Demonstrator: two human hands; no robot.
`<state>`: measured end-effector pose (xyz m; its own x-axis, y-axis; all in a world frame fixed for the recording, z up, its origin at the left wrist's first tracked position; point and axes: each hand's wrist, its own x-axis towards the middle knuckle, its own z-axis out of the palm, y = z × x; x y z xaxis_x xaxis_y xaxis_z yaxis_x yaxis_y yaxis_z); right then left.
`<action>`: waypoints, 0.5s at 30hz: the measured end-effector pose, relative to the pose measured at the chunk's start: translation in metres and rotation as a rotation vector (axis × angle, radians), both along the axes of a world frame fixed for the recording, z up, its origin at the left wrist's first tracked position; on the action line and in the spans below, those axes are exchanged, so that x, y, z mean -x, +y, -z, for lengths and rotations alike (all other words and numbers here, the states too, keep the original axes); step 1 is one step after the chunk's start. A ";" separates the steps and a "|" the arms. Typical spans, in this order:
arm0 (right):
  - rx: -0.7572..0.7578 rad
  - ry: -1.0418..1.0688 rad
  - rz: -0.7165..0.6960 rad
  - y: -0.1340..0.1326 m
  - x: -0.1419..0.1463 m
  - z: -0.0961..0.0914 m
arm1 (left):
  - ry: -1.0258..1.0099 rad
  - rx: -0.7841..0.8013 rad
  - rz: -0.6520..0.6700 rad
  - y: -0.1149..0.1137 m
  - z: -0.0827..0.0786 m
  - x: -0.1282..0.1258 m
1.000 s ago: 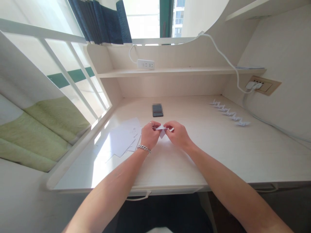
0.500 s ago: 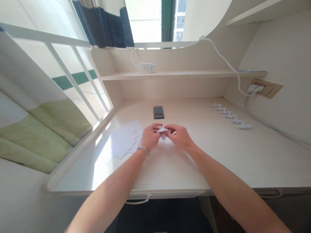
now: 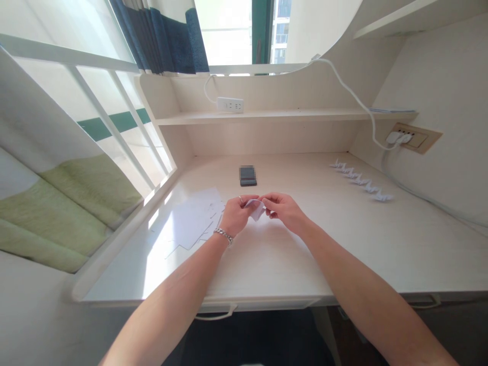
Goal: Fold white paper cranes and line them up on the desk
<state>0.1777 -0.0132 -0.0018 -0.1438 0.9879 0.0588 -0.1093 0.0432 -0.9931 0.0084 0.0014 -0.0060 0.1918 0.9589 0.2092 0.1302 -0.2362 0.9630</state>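
Note:
Between my two hands, just above the desk, is a small folded piece of white paper [image 3: 256,210]. My left hand [image 3: 237,213], with a ring and a chain bracelet at the wrist, pinches its left side. The fingers of my right hand [image 3: 281,208] are closed on its upper right edge. Part of the paper is hidden behind the fingers. To the left of my hands lie several loose white paper sheets [image 3: 190,218], overlapping. Several folded white paper cranes [image 3: 358,179] stand in a slanting row at the right.
A dark phone-like device [image 3: 248,176], its upper part blurred, sits beyond my hands on the white desk [image 3: 267,269]. On the shelf [image 3: 285,117] rests a power strip [image 3: 230,104]. A white cable [image 3: 354,94] runs down to the wall socket [image 3: 415,138].
The folded paper has been turned in my hands, and a broader face of it shows now. My right fingers have shifted slightly on its edge. The view has moved very slightly.

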 end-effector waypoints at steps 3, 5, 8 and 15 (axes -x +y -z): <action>-0.036 0.000 -0.016 0.001 0.000 0.003 | 0.024 -0.011 0.020 -0.001 -0.001 0.000; -0.044 -0.008 -0.012 0.002 0.000 0.004 | 0.026 -0.015 0.057 -0.001 -0.001 0.000; -0.039 -0.015 0.002 0.002 -0.001 0.005 | 0.040 -0.018 0.106 -0.002 -0.001 0.001; -0.072 -0.052 -0.003 0.002 -0.003 0.004 | 0.056 -0.021 0.134 -0.002 -0.001 0.001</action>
<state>0.1804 -0.0113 -0.0055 -0.1515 0.9809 0.1217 -0.0583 0.1140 -0.9918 0.0069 -0.0003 -0.0049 0.3297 0.9195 0.2141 0.1498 -0.2748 0.9497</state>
